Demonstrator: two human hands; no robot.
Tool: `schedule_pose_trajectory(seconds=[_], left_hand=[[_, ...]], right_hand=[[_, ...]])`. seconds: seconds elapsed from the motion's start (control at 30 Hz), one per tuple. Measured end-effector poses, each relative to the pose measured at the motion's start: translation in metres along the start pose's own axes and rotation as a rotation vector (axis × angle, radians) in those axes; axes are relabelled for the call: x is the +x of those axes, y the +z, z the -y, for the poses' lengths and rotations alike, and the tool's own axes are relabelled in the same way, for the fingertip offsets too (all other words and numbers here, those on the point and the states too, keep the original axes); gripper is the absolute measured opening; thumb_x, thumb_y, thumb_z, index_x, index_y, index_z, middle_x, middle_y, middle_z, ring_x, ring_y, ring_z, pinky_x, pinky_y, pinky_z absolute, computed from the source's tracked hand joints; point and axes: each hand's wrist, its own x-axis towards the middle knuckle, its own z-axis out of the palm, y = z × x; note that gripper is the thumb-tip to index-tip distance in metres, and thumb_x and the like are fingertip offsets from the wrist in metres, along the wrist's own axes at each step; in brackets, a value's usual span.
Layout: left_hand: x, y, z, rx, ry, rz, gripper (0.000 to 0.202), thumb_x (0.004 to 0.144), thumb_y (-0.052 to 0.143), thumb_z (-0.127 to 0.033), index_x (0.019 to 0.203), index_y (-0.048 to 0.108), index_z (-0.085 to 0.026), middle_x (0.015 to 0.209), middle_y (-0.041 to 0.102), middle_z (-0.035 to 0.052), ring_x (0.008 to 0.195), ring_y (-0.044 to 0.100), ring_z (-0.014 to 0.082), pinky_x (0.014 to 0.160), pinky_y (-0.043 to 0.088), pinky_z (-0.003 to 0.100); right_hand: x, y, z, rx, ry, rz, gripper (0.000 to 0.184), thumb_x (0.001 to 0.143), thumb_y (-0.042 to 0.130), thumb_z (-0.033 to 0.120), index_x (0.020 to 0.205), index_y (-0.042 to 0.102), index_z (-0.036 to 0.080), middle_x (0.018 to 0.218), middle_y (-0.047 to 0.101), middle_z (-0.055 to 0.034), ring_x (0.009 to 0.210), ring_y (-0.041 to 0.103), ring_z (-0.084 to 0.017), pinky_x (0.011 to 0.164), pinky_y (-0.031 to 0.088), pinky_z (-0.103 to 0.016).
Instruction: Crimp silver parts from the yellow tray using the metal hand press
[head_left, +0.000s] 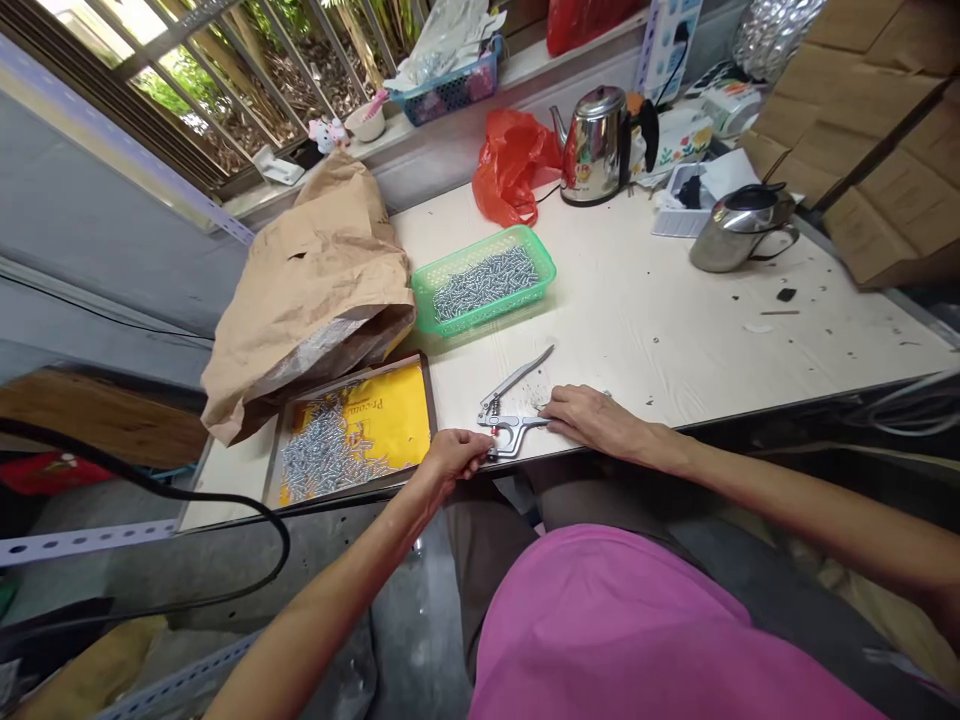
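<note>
A pair of silver snap-fastener pliers (517, 424) lies at the table's front edge, its two handles spread wide. My left hand (455, 455) is closed in a pinch at the jaw end, by a small red part; whatever sits between the fingertips is too small to make out. My right hand (592, 415) has its fingers curled over the end of the lower handle. The upper handle (521, 374) points away, untouched. Left of my left hand, a shallow tray (430, 400) lined with yellow paper holds many small silver metal pieces (322, 455).
Behind the pliers stands a green basket (480, 325) of similar metal pieces. A crumpled brown paper bag (300, 270) overhangs the tray. Farther back are a red plastic bag (510, 165), a steel kettle (596, 150) and a metal pitcher (731, 235). Cardboard (877, 130) stands far right.
</note>
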Motion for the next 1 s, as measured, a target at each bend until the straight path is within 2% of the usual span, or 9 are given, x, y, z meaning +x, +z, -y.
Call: schedule_pose_trajectory(seconds=[0.2,0.27,0.33,0.4,0.47,0.53,0.63,0.77,1.0], left_hand=[[0.006,-0.006,-0.009,0.084,-0.035,0.118,0.029,0.062,0.077,-0.036,0.063,0.06,-0.012,0.042,0.048,-0.0061,0.036,0.036,0.0032,0.037,0.022,0.018],[0.008,-0.007,-0.01,0.121,-0.052,0.129,0.032,0.061,0.078,-0.038,0.061,0.06,-0.012,0.043,0.049,-0.0055,0.037,0.037,0.0035,0.037,0.024,0.019],[0.008,-0.007,-0.011,0.148,-0.049,0.13,0.034,0.059,0.079,-0.041,0.06,0.06,-0.012,0.044,0.05,-0.0054,0.037,0.037,0.0034,0.038,0.023,0.019],[0.008,-0.007,-0.01,0.158,-0.034,0.128,0.036,0.059,0.079,-0.043,0.06,0.06,-0.013,0.044,0.049,-0.0058,0.036,0.037,0.003,0.038,0.023,0.019],[0.007,-0.007,-0.009,0.166,-0.023,0.123,0.035,0.06,0.078,-0.043,0.06,0.059,-0.013,0.043,0.049,-0.0061,0.036,0.036,0.0028,0.038,0.022,0.019],[0.006,-0.006,-0.008,0.172,-0.02,0.113,0.034,0.062,0.077,-0.042,0.06,0.059,-0.013,0.043,0.048,-0.0062,0.035,0.035,0.0029,0.037,0.021,0.019],[0.004,-0.005,-0.007,0.159,-0.015,0.102,0.033,0.062,0.077,-0.041,0.06,0.059,-0.013,0.043,0.048,-0.0065,0.035,0.036,0.0028,0.037,0.023,0.018],[0.003,-0.004,-0.007,0.141,-0.009,0.103,0.032,0.062,0.078,-0.039,0.061,0.061,-0.013,0.044,0.049,-0.0059,0.037,0.039,0.0032,0.038,0.024,0.018],[0.002,-0.003,-0.006,0.175,-0.001,0.076,0.032,0.066,0.075,-0.042,0.064,0.062,-0.013,0.045,0.048,-0.0057,0.038,0.038,0.0046,0.04,0.029,0.019]], right_hand=[[0.0,-0.001,-0.001,-0.02,-0.009,0.038,0.022,0.097,0.045,0.025,0.095,0.066,0.016,0.093,0.06,-0.0093,0.086,0.056,-0.019,0.077,0.042,-0.031],[-0.001,-0.003,-0.003,-0.016,-0.029,0.023,0.022,0.095,0.05,0.031,0.103,0.065,0.017,0.102,0.06,-0.0115,0.093,0.056,-0.021,0.081,0.043,-0.033],[0.0,-0.006,-0.007,-0.036,-0.048,-0.024,0.04,0.089,0.059,0.043,0.12,0.059,0.018,0.125,0.054,-0.0165,0.11,0.051,-0.028,0.09,0.042,-0.04],[0.006,-0.009,-0.012,-0.089,-0.045,-0.038,0.073,0.078,0.068,0.055,0.136,0.046,0.016,0.144,0.037,-0.0218,0.128,0.038,-0.036,0.1,0.036,-0.05],[0.016,-0.014,-0.017,-0.144,-0.032,0.026,0.095,0.071,0.071,0.062,0.143,0.036,0.013,0.15,0.026,-0.0256,0.136,0.025,-0.042,0.104,0.029,-0.057],[0.027,-0.019,-0.02,-0.175,-0.033,0.115,0.102,0.068,0.07,0.066,0.144,0.033,0.01,0.149,0.028,-0.027,0.137,0.023,-0.044,0.104,0.026,-0.061],[0.039,-0.026,-0.021,-0.201,-0.043,0.162,0.1,0.066,0.069,0.068,0.141,0.036,0.009,0.141,0.039,-0.0259,0.13,0.032,-0.044,0.102,0.029,-0.061],[0.043,-0.033,-0.017,-0.229,-0.045,0.163,0.096,0.065,0.071,0.067,0.135,0.041,0.008,0.13,0.048,-0.0237,0.117,0.043,-0.039,0.095,0.035,-0.052],[0.044,-0.036,-0.012,-0.278,-0.053,0.167,0.076,0.073,0.071,0.057,0.129,0.048,0.011,0.116,0.056,-0.0193,0.106,0.047,-0.034,0.088,0.035,-0.045]])
